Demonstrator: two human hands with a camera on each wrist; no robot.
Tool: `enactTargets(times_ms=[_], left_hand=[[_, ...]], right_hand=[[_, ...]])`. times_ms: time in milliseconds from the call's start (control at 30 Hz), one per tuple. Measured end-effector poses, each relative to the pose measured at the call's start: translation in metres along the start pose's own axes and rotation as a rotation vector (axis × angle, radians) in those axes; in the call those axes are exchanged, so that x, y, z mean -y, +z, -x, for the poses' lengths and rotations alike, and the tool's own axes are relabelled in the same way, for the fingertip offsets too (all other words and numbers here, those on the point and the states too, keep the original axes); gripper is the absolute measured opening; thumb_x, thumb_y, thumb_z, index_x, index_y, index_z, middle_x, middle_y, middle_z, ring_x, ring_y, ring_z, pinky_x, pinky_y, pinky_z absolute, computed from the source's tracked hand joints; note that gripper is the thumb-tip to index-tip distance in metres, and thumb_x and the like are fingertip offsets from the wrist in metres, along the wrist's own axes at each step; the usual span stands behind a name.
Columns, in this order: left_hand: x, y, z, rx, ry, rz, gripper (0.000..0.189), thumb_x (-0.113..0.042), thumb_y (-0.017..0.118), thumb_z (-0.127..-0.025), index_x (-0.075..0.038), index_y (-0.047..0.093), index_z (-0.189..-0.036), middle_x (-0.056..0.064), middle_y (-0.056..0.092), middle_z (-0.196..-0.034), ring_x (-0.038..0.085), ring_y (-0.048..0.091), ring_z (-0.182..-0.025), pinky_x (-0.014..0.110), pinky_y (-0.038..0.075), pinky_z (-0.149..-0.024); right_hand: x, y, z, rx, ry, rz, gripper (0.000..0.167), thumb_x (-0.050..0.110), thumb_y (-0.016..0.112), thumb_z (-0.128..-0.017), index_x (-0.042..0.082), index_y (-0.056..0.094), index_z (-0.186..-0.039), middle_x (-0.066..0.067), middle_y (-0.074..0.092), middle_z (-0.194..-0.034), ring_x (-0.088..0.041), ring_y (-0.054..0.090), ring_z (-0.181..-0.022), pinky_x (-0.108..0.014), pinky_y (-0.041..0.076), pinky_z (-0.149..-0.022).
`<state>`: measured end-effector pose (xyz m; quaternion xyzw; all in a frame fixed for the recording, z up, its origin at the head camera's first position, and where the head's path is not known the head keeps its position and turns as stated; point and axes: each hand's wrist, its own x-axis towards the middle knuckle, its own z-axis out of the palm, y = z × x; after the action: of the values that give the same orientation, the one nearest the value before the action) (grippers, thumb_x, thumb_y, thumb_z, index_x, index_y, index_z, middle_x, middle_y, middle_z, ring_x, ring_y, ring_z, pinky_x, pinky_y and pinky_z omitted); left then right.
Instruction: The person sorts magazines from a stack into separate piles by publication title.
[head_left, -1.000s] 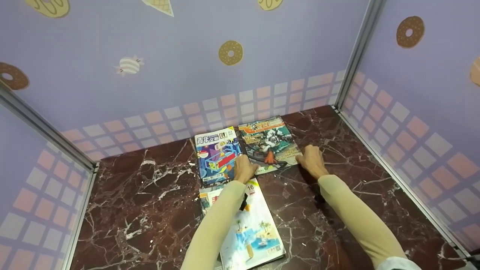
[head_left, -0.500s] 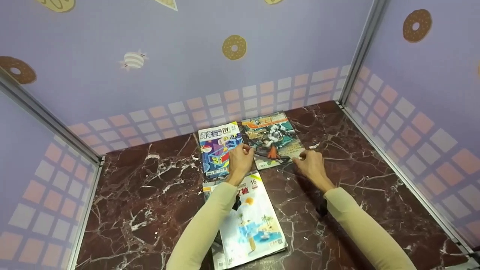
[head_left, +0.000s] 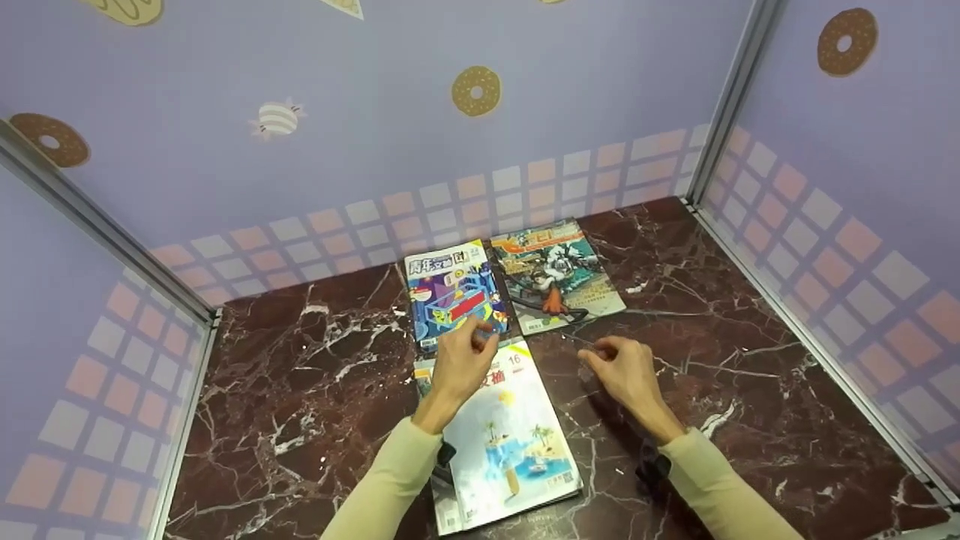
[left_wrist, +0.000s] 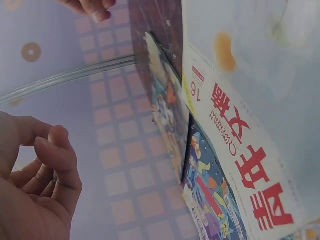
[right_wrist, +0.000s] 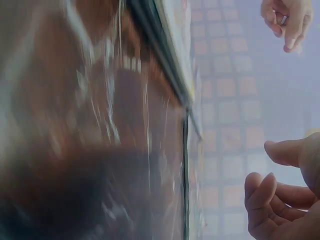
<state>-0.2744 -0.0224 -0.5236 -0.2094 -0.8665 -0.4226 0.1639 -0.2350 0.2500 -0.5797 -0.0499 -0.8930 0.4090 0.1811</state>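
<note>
Loosely curled and holding nothing, my left hand (head_left: 459, 367) hovers over the top left of a white magazine with a beach cover (head_left: 525, 431). That magazine lies on another one, whose left strip (head_left: 448, 504) shows from beneath. Beyond the left hand is a blue and purple magazine (head_left: 450, 300). To its right lies a magazine with a green cartoon cover (head_left: 577, 274). My right hand (head_left: 628, 373) is in front of that one, over the marble surface, its fingers bent and nothing between them. Both wrist views show a gap between thumb and fingers, as on the right hand (right_wrist: 280, 207).
The dark red marble tabletop (head_left: 300, 420) is bounded by a lilac back wall (head_left: 360, 112) and side walls, such as the right one (head_left: 885, 187). Metal posts, like the right one (head_left: 724, 112), stand in the corners.
Both hands have left the cartoon magazine and drawn back toward the body, fingers loosening. That magazine now lies uncovered beside the blue and purple one.
</note>
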Motion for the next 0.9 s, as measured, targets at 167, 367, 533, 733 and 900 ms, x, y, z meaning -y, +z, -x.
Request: enactTargets(times_ms=[167, 367, 533, 733, 900], left_hand=[[-0.005, -0.024, 0.033, -0.017, -0.054, 0.001, 0.007, -0.006, 0.080, -0.093, -0.001, 0.077, -0.096, 0.007, 0.075, -0.070, 0.011, 0.066, -0.059, 0.026, 0.055, -0.060], [-0.006, -0.041, 0.073, 0.019, -0.117, -0.063, 0.015, -0.011, 0.086, -0.088, -0.005, 0.076, -0.097, 0.001, 0.073, -0.070, 0.004, 0.062, -0.060, 0.023, 0.054, -0.061], [-0.009, -0.049, 0.102, 0.053, -0.145, -0.163, 0.023, -0.016, 0.087, -0.086, -0.004, 0.073, -0.100, 0.003, 0.072, -0.070, 0.006, 0.059, -0.059, 0.023, 0.051, -0.059], [-0.011, -0.055, 0.133, 0.167, -0.250, -0.255, 0.048, -0.032, 0.092, -0.083, -0.002, 0.072, -0.115, -0.003, 0.063, -0.069, 0.002, 0.048, -0.056, 0.024, 0.045, -0.057], [-0.014, -0.055, 0.153, 0.193, -0.355, -0.253, 0.054, -0.037, 0.092, -0.083, 0.000, 0.072, -0.116, -0.005, 0.062, -0.068, 0.004, 0.051, -0.056, 0.027, 0.047, -0.057]], right_hand=[[0.008, -0.003, 0.026, 0.050, 0.021, -0.008, 0.029, 0.021, 0.093, -0.086, -0.003, 0.083, -0.100, -0.011, 0.080, -0.080, -0.017, 0.071, -0.068, -0.028, 0.056, -0.067], [0.013, -0.007, 0.050, 0.132, 0.040, 0.024, 0.036, 0.024, 0.094, -0.085, -0.004, 0.082, -0.104, -0.008, 0.079, -0.080, -0.013, 0.068, -0.069, -0.027, 0.055, -0.066], [0.017, -0.005, 0.068, 0.180, 0.051, 0.022, 0.035, 0.026, 0.096, -0.083, 0.000, 0.083, -0.103, -0.004, 0.078, -0.079, -0.009, 0.066, -0.068, -0.026, 0.054, -0.066], [0.020, 0.000, 0.089, 0.200, 0.080, 0.033, 0.036, 0.024, 0.095, -0.085, -0.002, 0.082, -0.106, -0.003, 0.076, -0.079, -0.008, 0.066, -0.068, -0.025, 0.055, -0.066], [0.023, 0.003, 0.106, 0.228, 0.095, 0.012, 0.039, 0.023, 0.095, -0.084, -0.004, 0.081, -0.108, -0.003, 0.077, -0.081, -0.009, 0.068, -0.071, -0.026, 0.058, -0.068]])
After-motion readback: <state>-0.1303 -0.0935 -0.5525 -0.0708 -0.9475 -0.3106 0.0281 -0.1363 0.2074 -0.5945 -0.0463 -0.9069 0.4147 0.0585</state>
